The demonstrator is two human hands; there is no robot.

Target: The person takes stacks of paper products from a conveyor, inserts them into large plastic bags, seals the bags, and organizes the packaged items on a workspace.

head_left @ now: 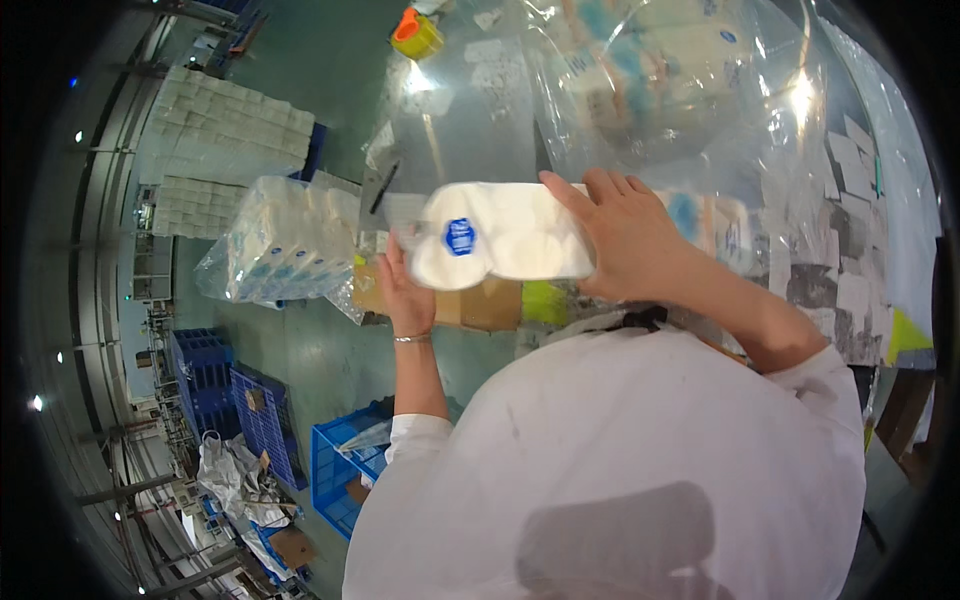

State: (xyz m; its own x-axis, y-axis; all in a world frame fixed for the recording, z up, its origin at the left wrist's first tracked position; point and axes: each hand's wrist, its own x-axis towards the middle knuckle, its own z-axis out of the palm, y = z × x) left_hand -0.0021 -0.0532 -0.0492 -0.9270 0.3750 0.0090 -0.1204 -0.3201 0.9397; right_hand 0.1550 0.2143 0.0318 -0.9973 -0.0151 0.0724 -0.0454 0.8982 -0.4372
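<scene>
A white plastic-wrapped pack of rolls [535, 232] with a round blue label is held crosswise in front of me, over the near edge of the table. My right hand [635, 238] grips its right end, thumb and fingers spread around it. At the pack's left end is my left hand [408, 295], palm up, its fingers against the wrap; part of that contact is blurred. Beyond my right forearm lies another white and blue pack [715, 228]. A large clear plastic bag [770, 120] with similar packs inside fills the far right of the table.
On the grey tabletop [480, 120] are a yellow and orange tape dispenser [416, 36] and a black pen-like stick [384, 188]. A cardboard box [482, 305] sits below the held pack. Bagged packs [290, 240], a blue crate [340, 460] and blue pallets [265, 410] stand left.
</scene>
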